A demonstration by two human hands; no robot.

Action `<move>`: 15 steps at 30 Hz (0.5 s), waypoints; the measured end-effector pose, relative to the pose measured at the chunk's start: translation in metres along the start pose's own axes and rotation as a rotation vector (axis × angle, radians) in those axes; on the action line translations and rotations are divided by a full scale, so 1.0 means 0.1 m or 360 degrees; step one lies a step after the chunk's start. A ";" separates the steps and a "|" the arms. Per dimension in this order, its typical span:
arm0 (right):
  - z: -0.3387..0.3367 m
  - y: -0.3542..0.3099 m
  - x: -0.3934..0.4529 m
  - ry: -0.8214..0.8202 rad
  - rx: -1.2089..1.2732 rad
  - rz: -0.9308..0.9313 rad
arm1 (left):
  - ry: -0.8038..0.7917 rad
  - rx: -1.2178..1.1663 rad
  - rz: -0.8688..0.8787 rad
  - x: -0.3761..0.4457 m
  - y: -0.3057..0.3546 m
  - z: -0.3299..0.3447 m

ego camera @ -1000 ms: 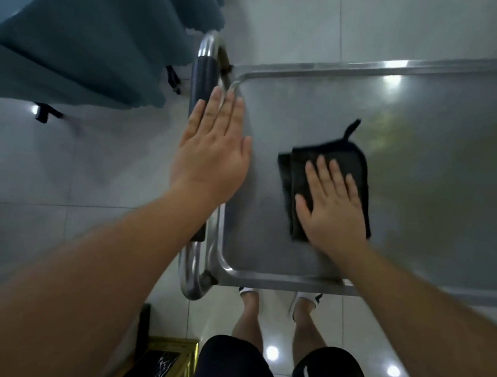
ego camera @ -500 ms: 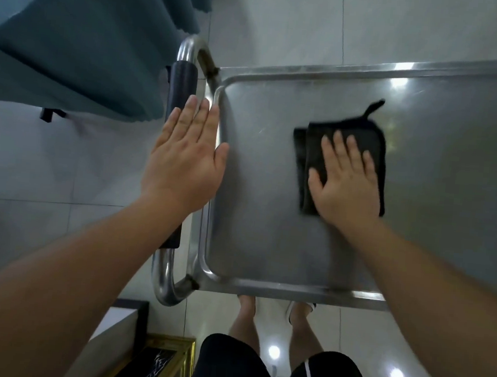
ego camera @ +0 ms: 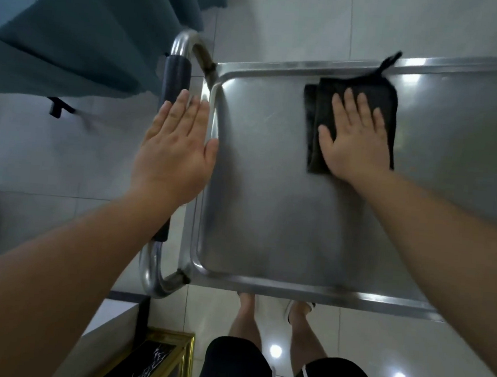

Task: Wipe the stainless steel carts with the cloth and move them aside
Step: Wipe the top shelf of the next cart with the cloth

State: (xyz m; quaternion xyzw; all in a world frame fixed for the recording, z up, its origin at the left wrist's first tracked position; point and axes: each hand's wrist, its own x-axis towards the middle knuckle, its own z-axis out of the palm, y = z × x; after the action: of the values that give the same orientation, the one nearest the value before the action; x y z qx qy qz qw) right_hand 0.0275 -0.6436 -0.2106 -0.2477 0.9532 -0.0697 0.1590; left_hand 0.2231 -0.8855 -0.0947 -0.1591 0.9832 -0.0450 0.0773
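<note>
One cart (ego camera: 269, 208) in view, wipe in progress. Right hand (ego camera: 355, 137) flat, fingers spread, presses black cloth (ego camera: 316, 110) onto cart top near far rim. Left hand (ego camera: 176, 150) flat, grasping nothing, over cart's handle (ego camera: 176, 75). Judgement: top part-wiped; moving aside not started.

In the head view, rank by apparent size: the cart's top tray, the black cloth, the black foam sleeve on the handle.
1. Cart's top tray, by far the largest.
2. Black cloth, partly hidden under the right hand.
3. Black foam sleeve, partly hidden behind the left hand, so its rank is less certain.
</note>
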 end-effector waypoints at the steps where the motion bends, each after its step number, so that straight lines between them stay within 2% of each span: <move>1: 0.05 0.06 -0.22 0.0005 0.0003 0.0002 | -0.0002 0.0008 -0.0004 0.00 0.00 0.00; 5: 0.34 0.29 -1.29 0.0097 -0.0014 -0.0009 | -0.0012 0.0013 -0.0005 0.00 -0.01 0.02; 9: 0.60 0.59 -2.27 0.0048 -0.0089 -0.0031 | -0.0007 0.0006 0.0004 0.00 -0.02 0.03; 12: 0.66 0.71 -2.49 -0.0023 -0.0118 -0.0031 | 0.0009 -0.0007 -0.0006 0.00 -0.02 0.03; 15: 0.57 0.71 -2.20 -0.0006 -0.0109 -0.0008 | 0.0001 0.0001 0.0006 0.00 -0.03 0.05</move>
State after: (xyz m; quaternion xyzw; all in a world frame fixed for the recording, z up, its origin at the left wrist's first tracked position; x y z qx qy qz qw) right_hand 0.1972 -0.4762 -0.2204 -0.2556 0.9540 -0.0370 0.1520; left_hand 0.2245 -0.8883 -0.0989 -0.1573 0.9835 -0.0451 0.0772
